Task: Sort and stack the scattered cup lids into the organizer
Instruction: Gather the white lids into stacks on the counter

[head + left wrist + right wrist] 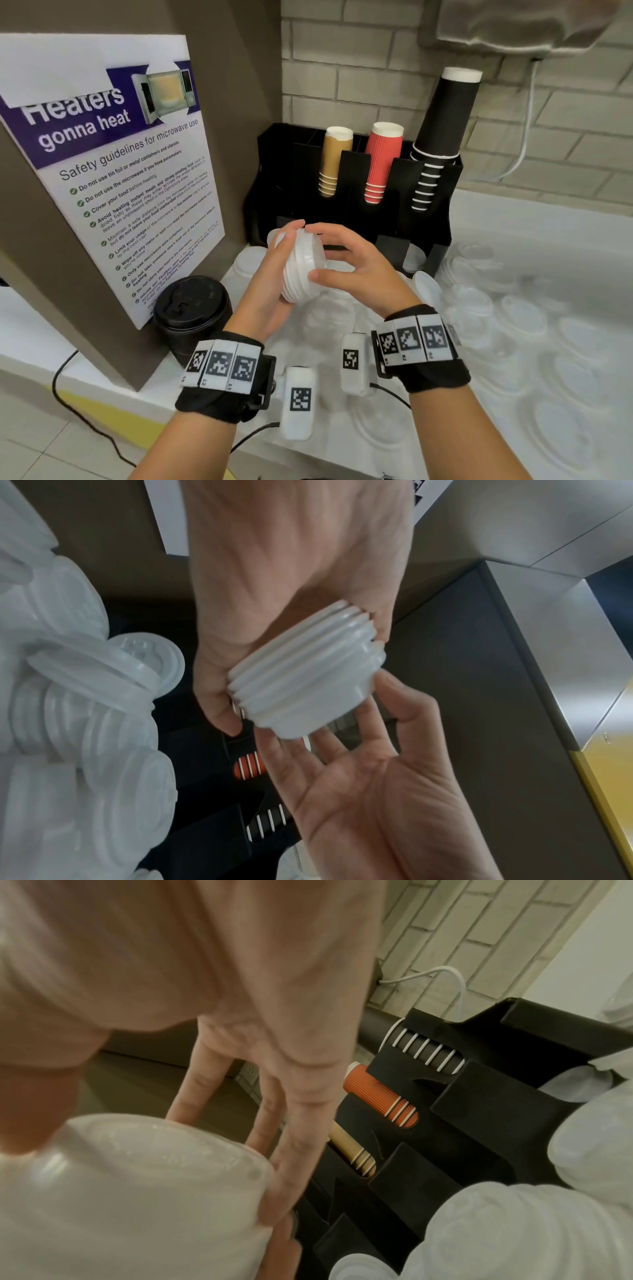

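Note:
My left hand (278, 262) grips a stack of white cup lids (303, 265) on its side, just in front of the black organizer (428, 212). My right hand (327, 251) spans the stack's top lid, thumb on its near rim and fingers arched over the far rim. In the left wrist view the stack (304, 674) sits in my left palm, with the right hand (377, 750) under it. The right wrist view shows the top lid (137, 1191) under my thumb. Several loose white lids (520, 318) lie scattered over the counter to the right.
The organizer holds upside-down stacks of brown cups (334, 161), red cups (382, 161) and black cups (442, 137). A black lidded coffee cup (191, 315) stands at the left by a panel with a microwave poster (113, 178). A white cable (524, 144) hangs on the brick wall.

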Demonstrator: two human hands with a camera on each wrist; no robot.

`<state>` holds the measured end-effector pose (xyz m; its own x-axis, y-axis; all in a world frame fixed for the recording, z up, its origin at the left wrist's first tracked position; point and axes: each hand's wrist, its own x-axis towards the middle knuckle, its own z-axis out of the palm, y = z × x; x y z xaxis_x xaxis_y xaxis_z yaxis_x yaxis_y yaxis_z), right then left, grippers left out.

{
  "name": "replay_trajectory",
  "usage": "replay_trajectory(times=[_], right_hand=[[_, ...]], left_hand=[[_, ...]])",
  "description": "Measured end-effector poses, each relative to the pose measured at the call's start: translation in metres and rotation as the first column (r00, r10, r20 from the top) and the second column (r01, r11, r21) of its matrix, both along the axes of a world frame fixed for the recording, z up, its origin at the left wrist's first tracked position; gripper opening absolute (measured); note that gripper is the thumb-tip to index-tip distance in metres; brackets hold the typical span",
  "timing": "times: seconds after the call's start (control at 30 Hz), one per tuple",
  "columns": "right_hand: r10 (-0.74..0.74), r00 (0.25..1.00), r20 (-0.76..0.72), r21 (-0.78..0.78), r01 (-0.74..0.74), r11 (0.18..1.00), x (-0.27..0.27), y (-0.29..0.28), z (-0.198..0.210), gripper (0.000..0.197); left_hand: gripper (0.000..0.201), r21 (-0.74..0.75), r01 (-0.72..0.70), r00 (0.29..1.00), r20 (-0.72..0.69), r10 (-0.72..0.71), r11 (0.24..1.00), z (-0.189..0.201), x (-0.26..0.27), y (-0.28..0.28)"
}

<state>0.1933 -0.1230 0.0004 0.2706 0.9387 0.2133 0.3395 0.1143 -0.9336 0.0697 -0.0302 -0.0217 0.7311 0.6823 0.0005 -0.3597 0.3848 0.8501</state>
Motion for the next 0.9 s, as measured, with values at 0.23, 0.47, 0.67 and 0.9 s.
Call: replay_trajectory(times=[0.23, 0.47, 0.67, 0.9], right_hand=[[-0.015, 0.999, 0.04, 0.022, 0.015, 1.0, 0.001, 0.002, -0.003, 0.054], [0.072, 0.997, -0.017, 0.068, -0.07, 0.995, -0.007, 0.01, 0.002, 0.051], [-0.03, 0.938, -0.344, -0.129, -0.016, 0.992, -0.009, 0.063, 0.011, 0.032], [0.303, 0.91, 0.282, -0.704, -0.019, 0.71, -0.039, 0.123, -0.032, 0.043]], left_hand=[[0.075, -0.006, -0.013, 1.0, -0.012, 0.013, 1.0, 0.001, 0.005, -0.004], [0.057, 0.048, -0.016, 0.999, -0.051, 0.019, 0.999, 0.006, 0.001, 0.007], [0.025, -0.009, -0.151, 0.988, 0.033, 0.152, 0.988, 0.032, -0.028, 0.036], [0.031, -0.002, -0.216, 0.975, 0.058, 0.216, 0.976, 0.043, -0.055, 0.049]])
